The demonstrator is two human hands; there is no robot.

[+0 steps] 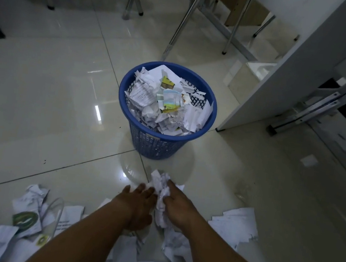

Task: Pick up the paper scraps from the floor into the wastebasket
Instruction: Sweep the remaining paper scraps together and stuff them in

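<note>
Wastebasket (161, 144) heaped with paper scraps (166, 106); hands clutch crumpled paper (161, 192)

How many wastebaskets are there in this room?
1. A round blue plastic mesh wastebasket stands on the glossy tiled floor, straight ahead of the person's two hands and nearly full of crumpled paper scraps. Others may be hidden outside the view.
</note>
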